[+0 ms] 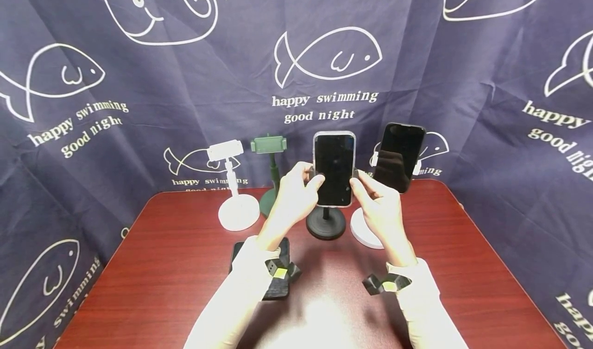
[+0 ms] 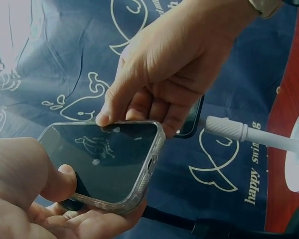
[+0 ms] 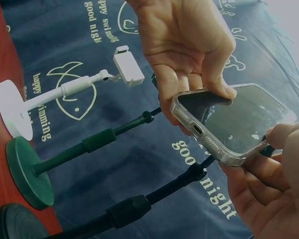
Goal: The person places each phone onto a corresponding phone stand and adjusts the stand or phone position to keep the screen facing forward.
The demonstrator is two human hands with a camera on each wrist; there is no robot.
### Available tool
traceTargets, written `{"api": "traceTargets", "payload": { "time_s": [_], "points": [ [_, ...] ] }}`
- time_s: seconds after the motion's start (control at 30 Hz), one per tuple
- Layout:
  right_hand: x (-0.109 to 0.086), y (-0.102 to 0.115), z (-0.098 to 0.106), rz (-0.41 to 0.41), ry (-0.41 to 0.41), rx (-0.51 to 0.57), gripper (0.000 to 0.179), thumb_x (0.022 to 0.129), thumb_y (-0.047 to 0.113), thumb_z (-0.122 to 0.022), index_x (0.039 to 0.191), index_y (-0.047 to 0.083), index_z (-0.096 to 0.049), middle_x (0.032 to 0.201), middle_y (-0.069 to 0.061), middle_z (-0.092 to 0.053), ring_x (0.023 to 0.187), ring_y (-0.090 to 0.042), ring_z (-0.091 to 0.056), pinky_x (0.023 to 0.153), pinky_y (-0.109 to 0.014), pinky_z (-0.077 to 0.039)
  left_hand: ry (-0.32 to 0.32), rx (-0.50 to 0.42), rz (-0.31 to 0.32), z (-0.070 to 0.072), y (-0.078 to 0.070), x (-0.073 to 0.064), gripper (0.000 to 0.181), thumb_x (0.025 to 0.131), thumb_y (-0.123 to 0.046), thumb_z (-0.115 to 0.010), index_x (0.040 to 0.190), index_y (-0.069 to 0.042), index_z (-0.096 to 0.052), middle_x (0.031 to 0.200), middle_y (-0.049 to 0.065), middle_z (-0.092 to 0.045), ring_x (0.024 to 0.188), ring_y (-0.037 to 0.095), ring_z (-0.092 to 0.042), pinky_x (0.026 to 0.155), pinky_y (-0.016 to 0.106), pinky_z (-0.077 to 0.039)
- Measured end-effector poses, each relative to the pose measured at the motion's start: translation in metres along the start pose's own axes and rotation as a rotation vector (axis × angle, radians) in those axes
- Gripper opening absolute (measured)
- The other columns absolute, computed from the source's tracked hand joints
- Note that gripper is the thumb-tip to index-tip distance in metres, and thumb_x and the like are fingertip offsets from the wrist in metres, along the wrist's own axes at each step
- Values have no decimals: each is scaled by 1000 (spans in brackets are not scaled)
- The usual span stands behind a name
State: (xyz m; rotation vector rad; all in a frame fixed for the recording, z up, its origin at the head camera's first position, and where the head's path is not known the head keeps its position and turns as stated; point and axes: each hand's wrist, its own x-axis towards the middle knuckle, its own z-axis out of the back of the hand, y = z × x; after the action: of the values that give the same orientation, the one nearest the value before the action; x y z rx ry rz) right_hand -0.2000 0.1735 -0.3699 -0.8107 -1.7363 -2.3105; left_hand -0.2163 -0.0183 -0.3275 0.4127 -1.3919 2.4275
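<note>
Upright above the black phone stand (image 1: 326, 224) is a smartphone (image 1: 334, 169) in a clear case, its dark screen facing me. My left hand (image 1: 295, 193) grips its left edge, thumb on the front and fingers curled behind. On the opposite edge my right hand (image 1: 383, 205) pinches it the same way. Dark clamp ends of the stand show beside the phone under the fingers. The wrist views show the clear case (image 2: 109, 164) between both hands and the stand's black pole (image 3: 128, 211) running up behind it. The back of the phone and most of the clamp are hidden.
To the left stand a white phone stand (image 1: 238, 212) and a green one (image 1: 270, 144), their holders unfilled. At right, a white stand (image 1: 366, 230) bears another dark phone (image 1: 400, 153). A black phone (image 1: 278, 290) lies on the red table (image 1: 185, 272), partly under my left forearm. Patterned cloth hangs behind.
</note>
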Motion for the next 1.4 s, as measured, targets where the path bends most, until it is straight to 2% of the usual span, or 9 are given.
{"api": "traceTargets", "payload": {
  "time_s": [0.4, 0.7, 0.87, 0.93, 1.07, 1.13, 1.2, 1.33, 1.4],
  "points": [
    [-1, 1, -2, 83, -14, -25, 34, 94, 8, -74, 126, -4, -70, 116, -22, -73, 92, 20, -63, 86, -5, -48, -21, 26, -33, -3, 0, -5, 18, 100, -18, -64, 113, -5, -60, 93, 11, -74, 75, 20, -66, 70, 33, -55],
    [-2, 2, -2, 72, -15, -12, 35, 94, 9, -74, 127, -2, -70, 118, -20, -73, 94, 21, -63, 87, -5, -48, -13, 10, -17, -3, 1, -4, 19, 100, -18, -64, 114, -7, -61, 92, 10, -74, 75, 20, -65, 69, 33, -54],
    [-2, 2, -2, 57, -22, 12, 35, 94, 8, -75, 127, -2, -71, 108, -22, -76, 84, 16, -66, 78, -6, -51, -11, -3, -9, -2, 1, -5, 20, 100, -19, -64, 116, -7, -61, 96, 10, -75, 80, 21, -70, 74, 36, -57],
    [-2, 3, -3, 49, -27, 29, 34, 93, 8, -75, 126, -1, -71, 102, -17, -78, 79, 13, -66, 74, -8, -51, -12, -8, -13, -2, 2, -5, 21, 101, -19, -65, 117, -7, -62, 96, 11, -76, 80, 21, -71, 74, 36, -57],
    [-3, 2, -3, 33, -32, 68, 33, 93, 7, -75, 125, -1, -72, 89, 9, -77, 74, 6, -66, 70, -10, -51, -21, -20, -32, -4, 4, -6, 23, 100, -19, -66, 119, -7, -62, 96, 11, -76, 79, 21, -71, 75, 36, -57],
    [-3, 2, -3, 26, -30, 76, 32, 93, 6, -75, 125, -1, -72, 87, 16, -75, 73, 4, -67, 69, -11, -51, -21, -33, -42, -4, 5, -6, 24, 101, -18, -65, 121, -6, -62, 98, 12, -76, 80, 23, -72, 76, 37, -57],
    [-4, 2, -4, 25, -27, 76, 32, 93, 6, -74, 125, -1, -72, 87, 9, -77, 72, 2, -67, 69, -12, -51, -19, -43, -44, -5, 6, -6, 26, 101, -19, -65, 124, -6, -62, 102, 13, -77, 84, 24, -74, 78, 38, -58],
    [-3, 1, -4, 28, -20, 77, 32, 94, 5, -73, 125, -1, -72, 88, -15, -77, 69, -4, -68, 68, -12, -51, -13, -55, -54, -8, 7, -7, 28, 103, -21, -63, 127, -8, -60, 109, 14, -77, 89, 26, -76, 81, 41, -59],
    [-2, 1, -4, 33, -7, 80, 33, 94, 6, -73, 126, -1, -71, 85, -13, -76, 67, -4, -67, 69, -12, -51, -21, -54, -61, -9, 8, -6, 28, 103, -21, -62, 128, -8, -60, 110, 14, -77, 91, 26, -76, 82, 42, -59]
  ]
}}
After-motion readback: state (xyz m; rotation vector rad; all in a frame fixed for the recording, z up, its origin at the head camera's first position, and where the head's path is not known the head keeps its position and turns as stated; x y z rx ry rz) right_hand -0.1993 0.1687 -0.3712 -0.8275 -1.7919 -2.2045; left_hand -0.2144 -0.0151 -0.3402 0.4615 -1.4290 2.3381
